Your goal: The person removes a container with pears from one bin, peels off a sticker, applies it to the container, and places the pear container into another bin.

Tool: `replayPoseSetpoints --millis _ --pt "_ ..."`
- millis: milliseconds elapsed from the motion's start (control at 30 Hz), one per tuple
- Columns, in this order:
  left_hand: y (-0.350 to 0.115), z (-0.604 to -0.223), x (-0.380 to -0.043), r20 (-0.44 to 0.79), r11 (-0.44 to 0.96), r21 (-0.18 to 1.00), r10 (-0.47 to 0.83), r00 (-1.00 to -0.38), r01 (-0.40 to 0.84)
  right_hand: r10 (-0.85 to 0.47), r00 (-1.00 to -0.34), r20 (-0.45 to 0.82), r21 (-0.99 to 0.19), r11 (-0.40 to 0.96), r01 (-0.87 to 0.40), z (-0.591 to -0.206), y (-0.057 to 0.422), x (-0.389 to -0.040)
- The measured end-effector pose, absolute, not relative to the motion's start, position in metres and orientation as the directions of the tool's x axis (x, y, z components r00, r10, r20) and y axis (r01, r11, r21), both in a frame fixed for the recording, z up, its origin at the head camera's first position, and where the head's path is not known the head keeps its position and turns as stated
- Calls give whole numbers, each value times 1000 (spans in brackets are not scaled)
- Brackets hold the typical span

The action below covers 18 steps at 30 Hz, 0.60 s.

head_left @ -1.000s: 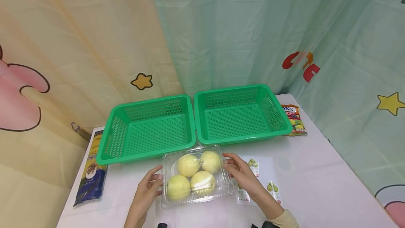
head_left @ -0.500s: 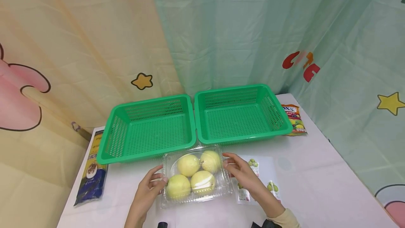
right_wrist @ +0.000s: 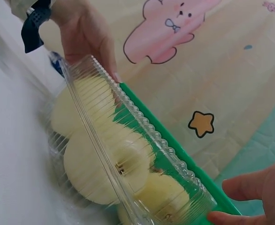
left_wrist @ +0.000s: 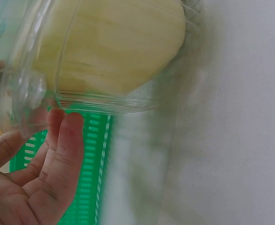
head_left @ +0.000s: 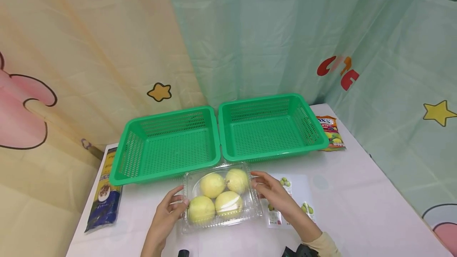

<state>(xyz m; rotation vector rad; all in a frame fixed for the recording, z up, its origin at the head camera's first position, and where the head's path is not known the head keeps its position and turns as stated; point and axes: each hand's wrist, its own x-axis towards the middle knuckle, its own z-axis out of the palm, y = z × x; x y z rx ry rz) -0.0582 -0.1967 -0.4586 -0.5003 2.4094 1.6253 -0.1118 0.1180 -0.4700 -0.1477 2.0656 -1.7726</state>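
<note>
A clear plastic clamshell box point(head_left: 222, 197) with several round, pale yellow fruits, like pears point(head_left: 229, 203), is in front of the two baskets in the head view. My left hand point(head_left: 165, 218) holds its left side, thumb over the lid's edge. In the left wrist view, the fingers point(left_wrist: 64, 154) bend up against the box's rim. On the right side, my right hand point(head_left: 276, 196) grips the edge near the far corner. The right wrist view shows the lid down over the fruit point(right_wrist: 109, 164), with my right thumb and a finger point(right_wrist: 242, 187) at the box's corner.
Two green perforated baskets, one on the left point(head_left: 175, 150) and one on the right point(head_left: 267, 134), stand side by side behind the box. A blue and yellow bag point(head_left: 104, 197) lies far left, a candy bag point(head_left: 332, 133) far right. A sheet of fruit stickers point(head_left: 298, 193) lies beside my right hand.
My left thumb has moved right, from beside the box onto its lid edge. The box and my right hand stay in about the same place. The head view has shifted slightly.
</note>
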Motion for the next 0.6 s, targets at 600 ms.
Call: replayPoseSetpoints --millis 600 --pt "-197 -460 -57 -337 329 869 -158 -928 -371 -380 -898 -220 -955 272 119 -473 144 -125"
